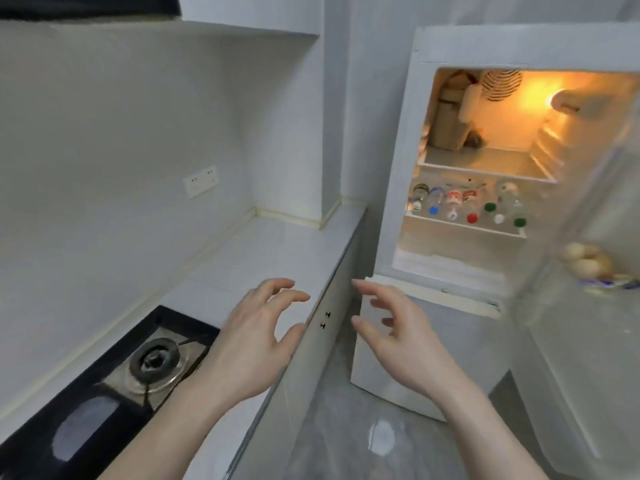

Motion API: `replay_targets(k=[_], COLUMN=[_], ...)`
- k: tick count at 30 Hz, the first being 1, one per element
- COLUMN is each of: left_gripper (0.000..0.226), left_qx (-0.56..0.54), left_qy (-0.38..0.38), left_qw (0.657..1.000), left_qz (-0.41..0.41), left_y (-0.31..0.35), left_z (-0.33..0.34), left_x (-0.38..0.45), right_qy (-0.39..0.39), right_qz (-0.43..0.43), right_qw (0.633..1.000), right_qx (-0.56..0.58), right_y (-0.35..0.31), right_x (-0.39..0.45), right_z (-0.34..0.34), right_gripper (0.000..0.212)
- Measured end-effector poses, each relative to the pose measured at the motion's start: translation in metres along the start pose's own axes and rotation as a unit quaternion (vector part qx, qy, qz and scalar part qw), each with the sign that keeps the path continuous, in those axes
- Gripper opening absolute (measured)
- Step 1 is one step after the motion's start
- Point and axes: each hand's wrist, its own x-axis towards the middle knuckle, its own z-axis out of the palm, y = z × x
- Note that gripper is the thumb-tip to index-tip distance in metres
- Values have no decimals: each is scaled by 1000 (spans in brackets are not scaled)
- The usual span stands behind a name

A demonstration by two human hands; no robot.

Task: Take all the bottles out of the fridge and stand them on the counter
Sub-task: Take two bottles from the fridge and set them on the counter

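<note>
On fridge (408, 140) shelf: seven bottles (465, 207) lying | left hand (252, 344), right hand (398, 337): spread, holding nothing

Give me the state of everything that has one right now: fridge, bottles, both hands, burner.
Fridge: door open, light on.
Bottles: lying on the lower shelf, caps outward, none on the counter.
Left hand: empty, fingers loosely spread over the counter edge.
Right hand: empty, fingers loosely spread, short of the fridge.
Burner: no flame visible.

The clear plastic bottles (465, 206) carry blue, red, green and white caps. The white open fridge (398, 188) glows orange inside. The black gas hob (114, 372) sits in a white tiled counter (277, 251).
</note>
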Motion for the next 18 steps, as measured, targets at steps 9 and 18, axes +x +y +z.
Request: replay_targets(k=[9,18], left_gripper=[45,45], left_qx=[-47,-48], left_qy=[-59,-108], left_qw=[992,982], left_qz=[99,147], left_y=[11,-7], left_z=[47,81], left_x=[136,256], right_qy=[91,158], right_qz=[73,119], right_qw=[993,979], right_qx=[-32,-47], right_y=[48,81], right_x=[71,152], right_z=[-49,-76], right_gripper=[49,49])
